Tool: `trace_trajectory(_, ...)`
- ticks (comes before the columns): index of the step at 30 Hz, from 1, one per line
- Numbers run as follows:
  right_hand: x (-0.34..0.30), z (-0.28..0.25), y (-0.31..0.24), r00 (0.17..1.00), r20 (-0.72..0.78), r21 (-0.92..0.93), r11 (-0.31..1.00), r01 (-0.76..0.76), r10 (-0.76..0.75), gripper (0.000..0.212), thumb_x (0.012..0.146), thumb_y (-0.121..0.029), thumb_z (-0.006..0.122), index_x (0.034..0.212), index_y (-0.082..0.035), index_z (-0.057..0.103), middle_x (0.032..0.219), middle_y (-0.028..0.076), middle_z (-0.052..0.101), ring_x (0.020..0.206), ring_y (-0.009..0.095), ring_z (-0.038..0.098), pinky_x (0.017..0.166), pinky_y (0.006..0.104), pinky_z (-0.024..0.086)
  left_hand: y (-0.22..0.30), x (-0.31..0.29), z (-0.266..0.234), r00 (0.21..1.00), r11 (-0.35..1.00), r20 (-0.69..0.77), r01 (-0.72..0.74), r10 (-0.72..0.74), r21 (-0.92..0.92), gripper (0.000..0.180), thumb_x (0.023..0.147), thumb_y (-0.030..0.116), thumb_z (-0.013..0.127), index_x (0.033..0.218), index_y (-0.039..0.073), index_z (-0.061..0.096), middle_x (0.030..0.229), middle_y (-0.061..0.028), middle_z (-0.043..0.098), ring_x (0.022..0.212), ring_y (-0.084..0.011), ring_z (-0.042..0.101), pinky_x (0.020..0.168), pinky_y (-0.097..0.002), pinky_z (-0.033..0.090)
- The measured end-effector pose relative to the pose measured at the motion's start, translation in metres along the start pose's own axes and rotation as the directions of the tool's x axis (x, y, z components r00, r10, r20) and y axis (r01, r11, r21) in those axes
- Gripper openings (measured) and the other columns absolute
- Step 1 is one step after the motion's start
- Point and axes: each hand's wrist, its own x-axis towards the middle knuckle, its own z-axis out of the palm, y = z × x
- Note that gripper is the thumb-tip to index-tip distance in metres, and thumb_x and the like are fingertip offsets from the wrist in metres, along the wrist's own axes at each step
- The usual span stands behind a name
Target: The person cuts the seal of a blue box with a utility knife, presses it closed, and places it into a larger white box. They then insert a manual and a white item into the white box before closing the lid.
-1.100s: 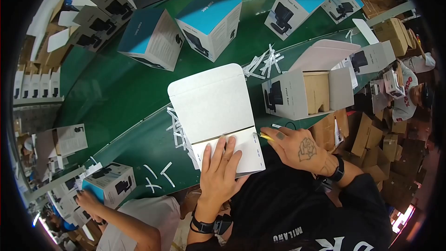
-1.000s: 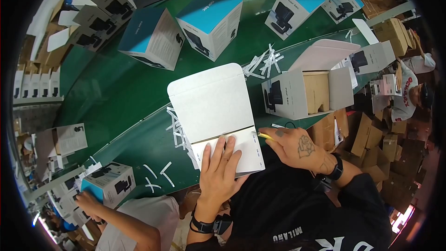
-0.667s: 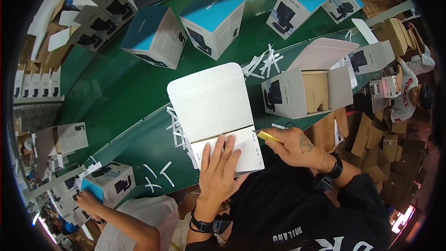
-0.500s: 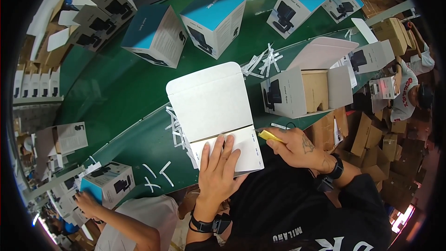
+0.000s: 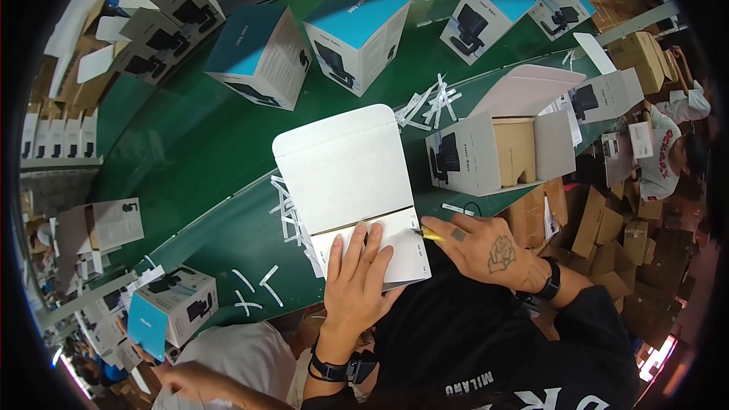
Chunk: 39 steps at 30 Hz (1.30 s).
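Observation:
In front of me on the green work surface stands a white carton (image 5: 345, 163) with its large lid flap raised and folded back. My left hand (image 5: 357, 281) lies flat on the carton's white inner flap, fingers stretched and slightly apart. My right hand (image 5: 482, 247) is closed around a small yellow box cutter (image 5: 432, 234). The cutter's dark tip meets the right edge of the carton by the flap's small blue marks. Most of its handle is hidden under my fingers.
An open carton (image 5: 463, 152) with a brown cardboard insert (image 5: 515, 148) stands to the right. White paper strips (image 5: 437, 102) lie beyond. Blue-topped boxes (image 5: 357, 34) line the conveyor (image 5: 190, 140). At the lower left a co-worker's arm (image 5: 194, 380) is beside another box (image 5: 178, 307).
My right hand has turned and moved the cutter slightly down and left onto the carton's edge. The boxes on the conveyor have shifted slightly right. The co-worker's box at lower left has tilted.

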Motion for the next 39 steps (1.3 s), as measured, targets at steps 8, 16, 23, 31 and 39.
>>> trace_trajectory(8,0.017,0.014,0.003,0.981,-0.182,0.058,0.995,0.079,-0.067,0.045,0.085,-0.012,0.079,0.130,-0.011,0.071,0.084,0.007,0.064,0.066,0.026,0.067,0.055,0.0359,0.054,-0.001,-0.002,0.000,1.000,1.000,-0.015,-0.008,0.008,0.007,0.065,0.077,0.033,0.089,0.128,0.003,0.062,0.155,-0.0205,0.056,0.150,-0.0405,0.046,0.124,-0.0586,0.029)
trace_trajectory(16,0.029,0.013,0.002,0.959,-0.219,0.021,0.982,0.188,-0.179,0.035,0.078,-0.009,0.080,0.112,-0.012,0.074,0.084,0.004,0.062,0.068,0.024,0.066,0.058,0.0349,0.054,0.002,-0.007,-0.005,1.000,1.000,-0.014,-0.008,0.008,0.008,0.069,0.075,0.034,0.090,0.129,0.003,0.061,0.155,-0.0195,0.056,0.151,-0.0402,0.045,0.124,-0.0585,0.029)
trace_trajectory(23,0.034,0.016,-0.009,0.942,-0.157,-0.185,0.946,0.267,-0.297,0.027,0.077,-0.010,0.080,0.101,-0.009,0.068,0.092,0.008,0.062,0.074,0.025,0.068,0.062,0.0360,0.055,0.002,-0.013,-0.005,0.999,1.000,-0.045,-0.015,0.015,-0.006,0.075,0.076,0.032,0.088,0.139,0.001,0.060,0.160,-0.0199,0.051,0.152,-0.0398,0.042,0.125,-0.0578,0.029)
trace_trajectory(31,-0.068,-0.035,0.005,0.935,-0.345,0.242,0.955,0.169,-0.079,0.026,0.085,-0.007,0.079,0.101,-0.005,0.059,0.078,0.011,0.064,0.068,0.031,0.068,0.062,0.0407,0.054,0.009,-0.016,-0.011,0.998,0.997,0.003,-0.070,0.070,0.042,0.086,0.078,0.033,0.087,0.147,-0.006,0.053,0.162,-0.0218,0.046,0.151,-0.0415,0.042,0.125,-0.0546,0.032)
trace_trajectory(39,-0.028,-0.051,-0.022,0.989,0.144,0.484,0.868,-0.109,0.044,0.027,0.092,-0.012,0.076,0.109,-0.001,0.058,0.082,0.018,0.070,0.075,0.039,0.071,0.065,0.0443,0.055,0.055,-0.019,0.036,0.966,0.992,-0.258,0.056,-0.025,0.114,0.069,0.077,0.028,0.090,0.129,-0.008,0.065,0.147,-0.0263,0.058,0.139,-0.0441,0.056,0.115,-0.0534,0.047)
